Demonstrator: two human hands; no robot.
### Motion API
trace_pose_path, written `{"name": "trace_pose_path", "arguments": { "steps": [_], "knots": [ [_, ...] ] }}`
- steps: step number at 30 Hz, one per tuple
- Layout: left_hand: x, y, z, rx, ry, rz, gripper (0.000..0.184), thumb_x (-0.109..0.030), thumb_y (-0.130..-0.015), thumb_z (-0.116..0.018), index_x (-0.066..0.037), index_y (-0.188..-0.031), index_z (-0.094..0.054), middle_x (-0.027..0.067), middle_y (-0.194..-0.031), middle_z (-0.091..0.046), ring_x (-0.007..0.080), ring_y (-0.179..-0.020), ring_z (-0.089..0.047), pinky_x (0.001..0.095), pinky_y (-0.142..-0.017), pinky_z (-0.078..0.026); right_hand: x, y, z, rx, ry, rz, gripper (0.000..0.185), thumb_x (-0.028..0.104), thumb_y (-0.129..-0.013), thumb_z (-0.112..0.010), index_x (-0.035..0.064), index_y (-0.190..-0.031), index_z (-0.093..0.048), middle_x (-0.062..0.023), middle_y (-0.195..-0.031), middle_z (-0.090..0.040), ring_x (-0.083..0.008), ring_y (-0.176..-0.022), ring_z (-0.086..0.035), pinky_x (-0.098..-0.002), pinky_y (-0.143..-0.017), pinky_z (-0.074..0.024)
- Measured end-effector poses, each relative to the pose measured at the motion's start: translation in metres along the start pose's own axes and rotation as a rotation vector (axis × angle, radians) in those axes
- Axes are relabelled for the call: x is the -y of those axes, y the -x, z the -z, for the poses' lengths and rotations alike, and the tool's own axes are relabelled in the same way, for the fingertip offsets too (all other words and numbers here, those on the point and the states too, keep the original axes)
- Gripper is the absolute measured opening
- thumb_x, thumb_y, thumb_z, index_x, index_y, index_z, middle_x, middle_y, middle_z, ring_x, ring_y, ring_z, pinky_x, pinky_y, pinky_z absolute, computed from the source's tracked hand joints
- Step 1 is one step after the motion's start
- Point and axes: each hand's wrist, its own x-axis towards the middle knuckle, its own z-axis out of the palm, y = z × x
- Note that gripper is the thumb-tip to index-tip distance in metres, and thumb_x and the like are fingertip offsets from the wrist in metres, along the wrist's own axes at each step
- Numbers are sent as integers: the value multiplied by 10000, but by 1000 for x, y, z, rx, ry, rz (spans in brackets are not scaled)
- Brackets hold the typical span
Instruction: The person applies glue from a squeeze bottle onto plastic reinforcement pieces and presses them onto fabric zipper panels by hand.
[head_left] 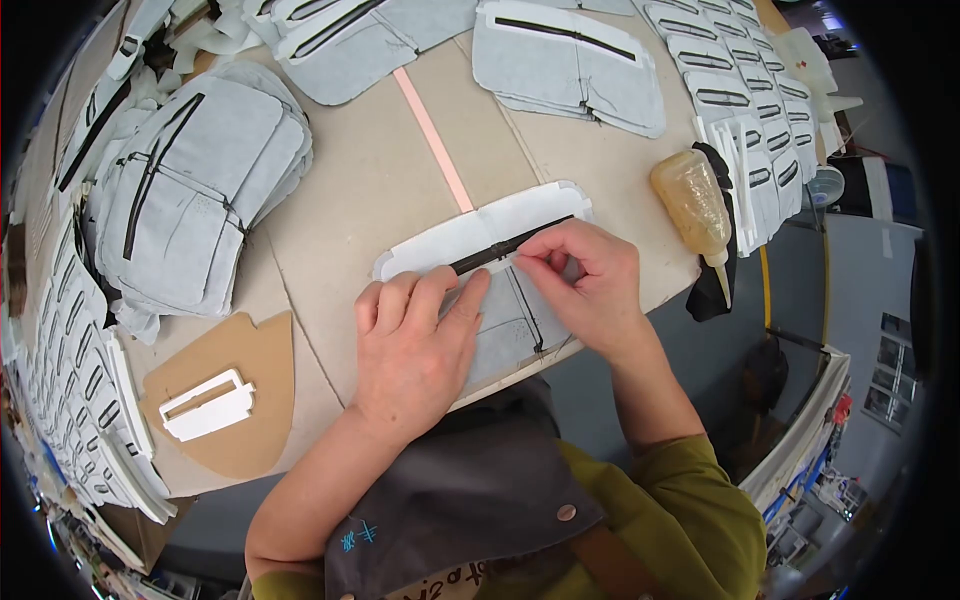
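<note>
Both your hands work the panel [500, 302] at the near edge of the table [335, 240]: left hand [410, 335] resting, fingers parted; right hand [588, 275] pinched at the strip [480, 258], on what I cannot tell. You're likely aligning it; next calls for steady left pressure.

- the pale panel [495, 325] is looking like matt cloth
- the squeeze bottle [694, 200] is showing glossy, translucent plastic
- the tabletop [340, 215] is looking smooth and matt
- the brown template [272, 350] is resembling matt card
- the round snap [567, 513] is gleaming like metal
</note>
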Motion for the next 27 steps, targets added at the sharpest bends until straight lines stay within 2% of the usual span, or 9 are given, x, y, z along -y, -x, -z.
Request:
{"name": "trace_pose_path", "arguments": {
  "steps": [5,10,11,12,14,15,19,24,27],
  "knots": [
    [-2,0,1,-3,-35,30,405,-161,-811,-748,-136,-1215,-726,23,-1151,-563,203,-1097,-517,401,-981,-365,-1,-1,-5,2,75,-36,106,18,-802,-789,71,-849,-711,-44,-758,-686,-134,-573,-589,-280,-537,-478],
    [2,6,6,9,49,28,405,-141,-806,-756,-155,-1211,-745,35,-1136,-582,250,-1060,-511,418,-943,-360,-5,-1,-7,-29,45,22,111,8,-800,-797,60,-850,-711,-37,-737,-667,-114,-564,-571,-267,-522,-452],
    [2,7,13,-33,95,53,344,-117,-788,-768,-152,-1131,-762,14,-1078,-610,239,-1011,-531,412,-909,-360,-7,0,-8,-42,25,37,120,-2,-805,-800,54,-864,-712,-25,-728,-657,-92,-568,-560,-252,-520,-439],
    [6,13,17,-35,82,67,344,-117,-788,-768,-152,-1131,-762,14,-1078,-610,239,-1011,-531,412,-909,-360,-6,2,-8,-31,12,45,120,-2,-805,-800,54,-864,-712,-25,-728,-657,-92,-568,-560,-252,-520,-439],
    [17,27,27,-98,88,112,270,-88,-771,-784,-148,-1033,-765,-9,-997,-626,227,-939,-548,402,-871,-356,-6,7,-5,-93,-184,-39,140,-31,-820,-799,35,-906,-711,0,-738,-649,-47,-596,-532,-214,-533,-413],
    [20,31,30,-137,67,124,216,-73,-764,-796,-145,-964,-758,-30,-967,-645,219,-893,-558,388,-845,-353,-9,9,-4,-81,-237,12,170,-49,-832,-791,26,-957,-705,11,-787,-659,-22,-633,-517,-193,-548,-399],
    [25,40,33,-128,45,144,244,-81,-777,-795,-143,-1011,-762,-28,-1015,-664,221,-924,-563,387,-862,-360,-2,9,-1,-24,-287,-54,184,-58,-832,-781,25,-975,-700,2,-827,-671,-28,-649,-531,-201,-552,-407],
    [19,36,26,-88,90,152,355,-77,-789,-771,-131,-1139,-757,1,-1145,-653,246,-1022,-554,403,-903,-373,23,0,-12,173,-80,86,189,-58,-830,-751,44,-976,-690,-28,-822,-668,-102,-648,-586,-233,-565,-460],
    [20,37,25,-74,88,142,365,-74,-789,-756,-131,-1149,-756,7,-1172,-640,251,-1045,-550,405,-908,-378,29,-6,-24,231,-98,127,168,-53,-840,-731,49,-964,-683,-55,-827,-681,-150,-656,-630,-273,-568,-497]
  ]
}}
